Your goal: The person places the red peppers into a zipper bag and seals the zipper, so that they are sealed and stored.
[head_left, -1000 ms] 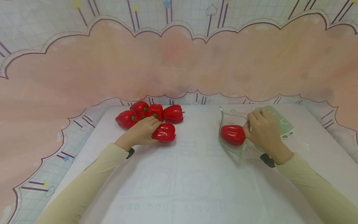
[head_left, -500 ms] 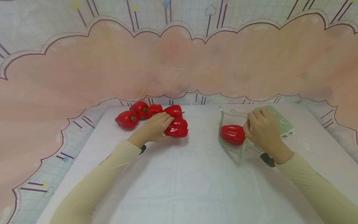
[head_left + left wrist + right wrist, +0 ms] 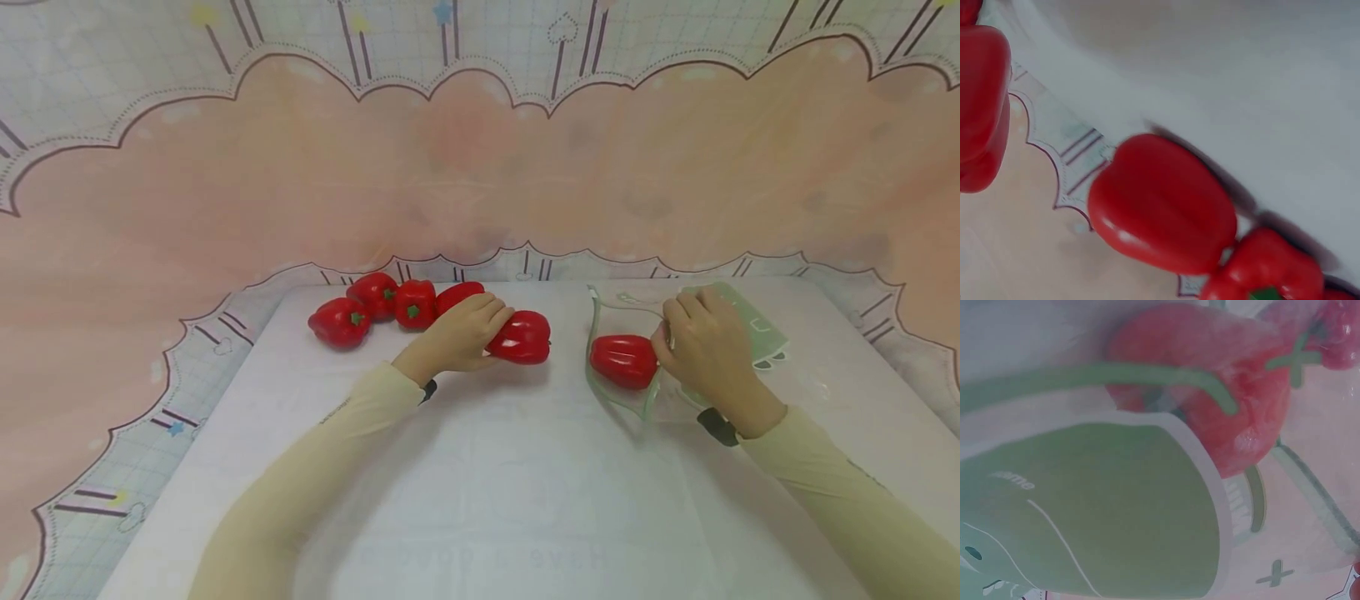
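My left hand [image 3: 465, 332] grips a red bell pepper [image 3: 522, 337], held over the table between the other peppers and the bag; in the left wrist view this held pepper [image 3: 980, 106] shows at the left edge. On the right, my right hand [image 3: 703, 337] pinches the rim of a clear plastic bag with green trim [image 3: 594, 321]. Another red pepper [image 3: 624, 360] lies at the mouth of the bag, close to the right fingers. Through the plastic, the right wrist view shows red pepper [image 3: 1210, 381] above a green printed panel [image 3: 1097, 506].
Several red bell peppers stay grouped at the back left, among them one with its green stem facing front [image 3: 415, 304] and one at the far left [image 3: 340, 322]. A white cover lies on the table [image 3: 480, 467]. Patterned cloth [image 3: 480, 167] hangs behind.
My left hand has carried its pepper rightward, away from the grouped peppers and nearer the bag. My right hand, the bag and the pepper at its mouth have stayed put.
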Motion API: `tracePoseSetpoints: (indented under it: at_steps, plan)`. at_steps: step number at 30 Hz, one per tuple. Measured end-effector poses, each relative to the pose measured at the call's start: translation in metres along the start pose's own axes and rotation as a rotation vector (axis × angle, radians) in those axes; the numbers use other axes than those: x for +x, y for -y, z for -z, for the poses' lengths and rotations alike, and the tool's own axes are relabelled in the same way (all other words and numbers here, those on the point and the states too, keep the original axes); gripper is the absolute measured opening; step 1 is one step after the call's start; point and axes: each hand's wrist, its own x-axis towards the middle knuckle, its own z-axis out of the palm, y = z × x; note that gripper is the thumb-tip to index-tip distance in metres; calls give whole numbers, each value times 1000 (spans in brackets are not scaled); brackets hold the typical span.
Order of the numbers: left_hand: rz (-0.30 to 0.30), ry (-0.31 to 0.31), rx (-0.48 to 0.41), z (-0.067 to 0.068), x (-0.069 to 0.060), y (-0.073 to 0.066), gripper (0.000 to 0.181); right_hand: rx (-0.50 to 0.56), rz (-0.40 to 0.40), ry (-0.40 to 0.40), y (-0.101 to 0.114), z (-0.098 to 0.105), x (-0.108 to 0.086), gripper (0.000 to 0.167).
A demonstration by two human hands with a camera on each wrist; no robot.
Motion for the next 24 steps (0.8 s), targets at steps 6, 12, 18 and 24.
tracePoseSetpoints:
  at_steps: [6, 12, 18, 24]
  plan:
    - [-44, -16, -7, -4, 17, -9, 65, 6, 2, -6, 0, 1, 0, 13]
    - [-77, -32, -18, -9, 29, -18, 61, -5, 17, -12, 0, 1, 1, 13]
    - [-89, -60, -56, -14, 36, -25, 58, -10, 40, -19, 1, 1, 2, 13]
    - [-92, -56, -91, -19, 42, -31, 58, -12, 42, -7, 1, 0, 2, 13]
